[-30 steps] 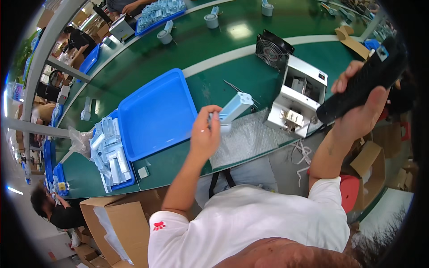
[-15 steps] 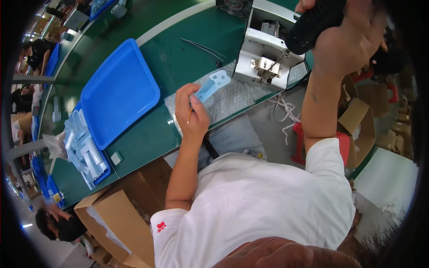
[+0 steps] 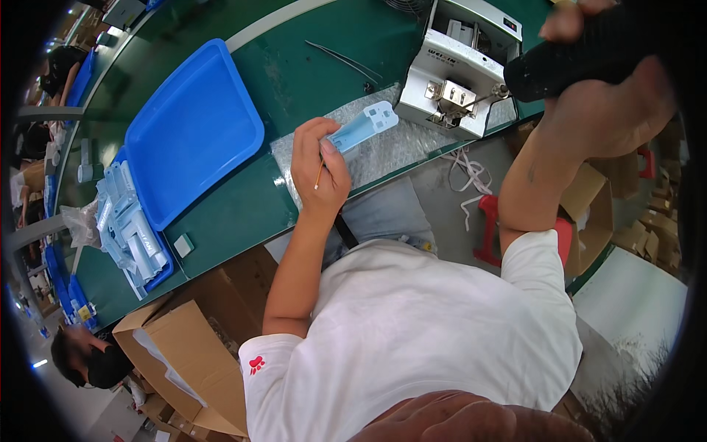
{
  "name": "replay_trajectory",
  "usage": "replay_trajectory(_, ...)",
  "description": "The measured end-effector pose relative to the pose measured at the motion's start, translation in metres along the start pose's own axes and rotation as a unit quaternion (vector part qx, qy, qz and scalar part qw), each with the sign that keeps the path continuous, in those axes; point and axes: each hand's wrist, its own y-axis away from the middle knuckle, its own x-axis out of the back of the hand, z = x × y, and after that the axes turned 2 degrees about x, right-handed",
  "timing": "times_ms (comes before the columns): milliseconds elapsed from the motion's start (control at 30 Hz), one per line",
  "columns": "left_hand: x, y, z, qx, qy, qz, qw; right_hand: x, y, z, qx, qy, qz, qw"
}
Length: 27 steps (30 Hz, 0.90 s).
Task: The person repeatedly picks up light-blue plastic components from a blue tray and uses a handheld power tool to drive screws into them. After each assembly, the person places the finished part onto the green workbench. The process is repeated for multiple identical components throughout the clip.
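My left hand (image 3: pixel 318 166) is closed around a light blue plastic housing (image 3: pixel 361 127). Its far end has small cut-outs, and a thin orange wire with a white tip (image 3: pixel 318 177) sticks out by my fingers. High on the right, my right hand (image 3: pixel 615 118) grips a black electric screwdriver (image 3: pixel 563 68), partly blurred. The driver lies nearly level, its bit pointing left at the front of a white screw feeder (image 3: pixel 464 70), close to the metal bracket (image 3: pixel 451 97). Whether a screw sits on the bit is too small to tell.
A blue tray (image 3: pixel 195 140) lies on the green table. Left of it, a second tray holds several light blue housings (image 3: pixel 132 228). Tweezers (image 3: pixel 345 59), a bubble-wrap sheet (image 3: pixel 368 169) and a small pale block (image 3: pixel 183 245) lie there too. An open cardboard box (image 3: pixel 184 361) stands below the table edge.
The screwdriver has moved right, drawing its bit back from the feeder's bracket. My left hand still holds the housing, now slightly farther from my body. The whole view has shifted a little.
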Motion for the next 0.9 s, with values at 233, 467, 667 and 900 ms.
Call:
replay_trajectory(233,0.001,0.0,0.001,0.007,0.005,-0.001,1.0,-0.014,-0.002,0.025,0.123,-0.036,-0.019,0.992)
replay_trajectory(467,0.002,0.002,0.0,0.022,0.014,-0.005,1.0,0.07,-0.018,0.052,-0.124,-0.245,-0.183,0.944)
replay_trajectory(667,0.003,0.001,-0.001,0.009,0.003,0.005,1.0,0.021,0.02,0.043,-0.05,-0.248,-0.121,0.96)
replay_trajectory(900,0.001,0.0,-0.002,0.002,0.011,0.029,0.999,-0.021,0.034,0.05,-0.02,-0.213,-0.085,0.973)
